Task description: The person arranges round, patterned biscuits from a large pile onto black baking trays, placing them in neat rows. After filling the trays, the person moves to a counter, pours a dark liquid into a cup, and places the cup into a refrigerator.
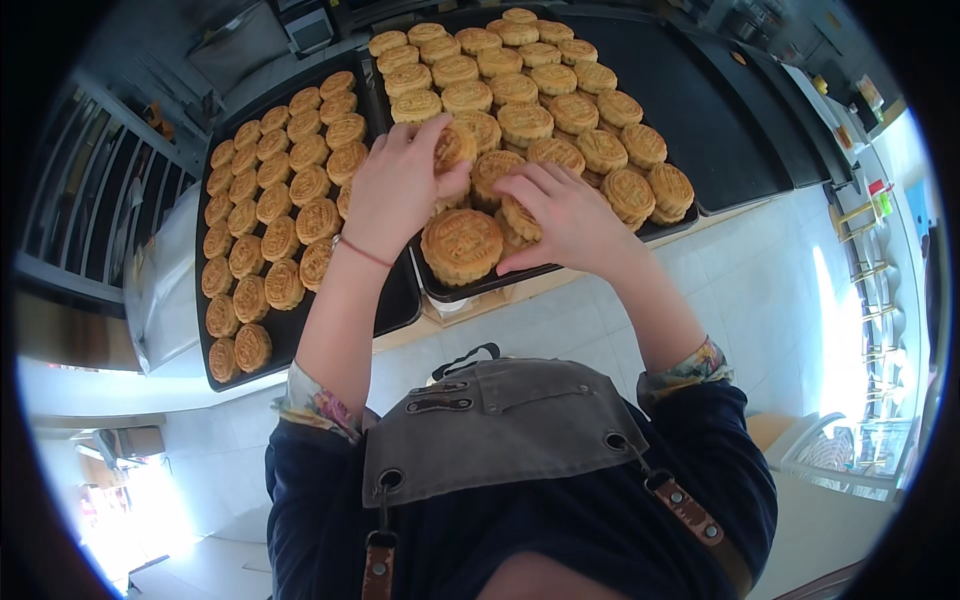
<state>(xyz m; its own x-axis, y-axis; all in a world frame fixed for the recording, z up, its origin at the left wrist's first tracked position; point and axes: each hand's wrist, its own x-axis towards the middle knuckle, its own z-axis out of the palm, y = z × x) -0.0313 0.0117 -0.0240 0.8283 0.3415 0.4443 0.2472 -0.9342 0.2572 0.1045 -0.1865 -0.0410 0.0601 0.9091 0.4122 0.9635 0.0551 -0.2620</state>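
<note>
Golden-brown mooncakes with stamped tops and scalloped sides crowd the middle dark baking tray (559,268), stacked in layers in places. Over its near left part, my left hand (397,184) grips a mooncake (452,150) between thumb and fingers. To the right of it, my right hand (574,217) curls around another mooncake (520,217), partly hidden by the fingers. One large-looking mooncake (462,246) sits at the tray's near corner, just left of my right thumb.
A second baking tray (300,337) on the left bears rows of mooncakes in one layer. Dark trays (697,105) lie to the right, with a small round piece (738,58) on one. A slatted rack (82,187) stands far left. My grey apron (502,427) hangs below.
</note>
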